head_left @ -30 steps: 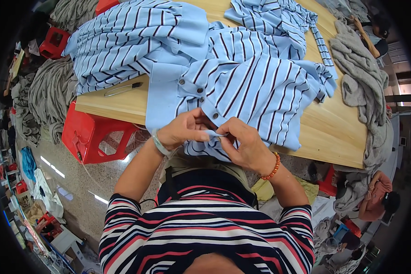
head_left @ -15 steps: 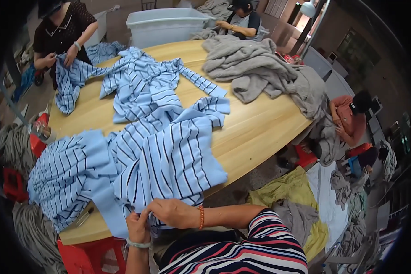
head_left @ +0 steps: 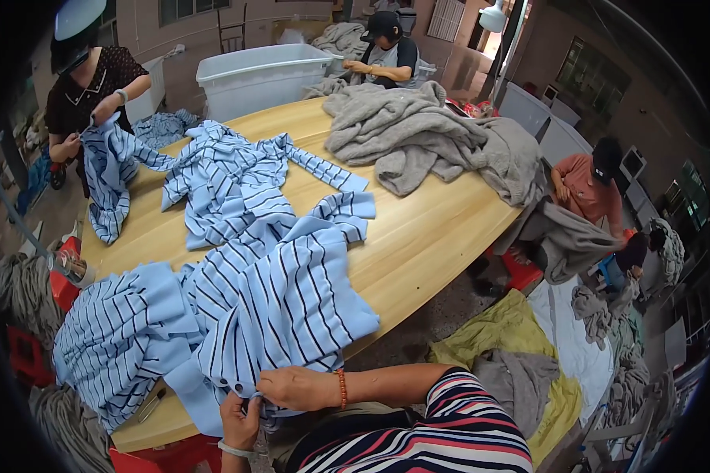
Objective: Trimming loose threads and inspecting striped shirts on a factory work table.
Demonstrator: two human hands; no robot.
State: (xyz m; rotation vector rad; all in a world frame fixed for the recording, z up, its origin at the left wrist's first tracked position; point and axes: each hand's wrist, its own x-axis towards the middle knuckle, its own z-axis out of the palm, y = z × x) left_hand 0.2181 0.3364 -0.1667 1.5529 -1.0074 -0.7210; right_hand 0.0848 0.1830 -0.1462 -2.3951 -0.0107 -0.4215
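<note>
Since half a second ago the view has lifted only slightly; both hands remain at the near edge of the wooden table (head_left: 442,236), on the same blue striped garment (head_left: 284,307). The left hand (head_left: 241,422) sits just below the table edge with its fingers curled shut on the garment's plain blue hem. The right hand (head_left: 296,388), with an orange bead bracelet (head_left: 341,388) at the wrist, lies just above it, fingers closed together on the same bunched fabric. The garment spreads from the near edge toward the middle of the table, its lower part hanging over the edge into the hands. A second striped garment (head_left: 114,335) lies touching it at the table's near left corner, and more striped pieces (head_left: 229,177) lie farther in. A grey heap of clothes (head_left: 418,138) covers the far right part of the table. Between the striped garments and the grey heap runs a bare band of wood reaching the right edge. A person's hands (head_left: 91,126) hold another striped piece at the far left edge. A white tub (head_left: 260,75) stands beyond the far edge, and yellow cloth (head_left: 513,339) lies on the floor below the right edge.
</note>
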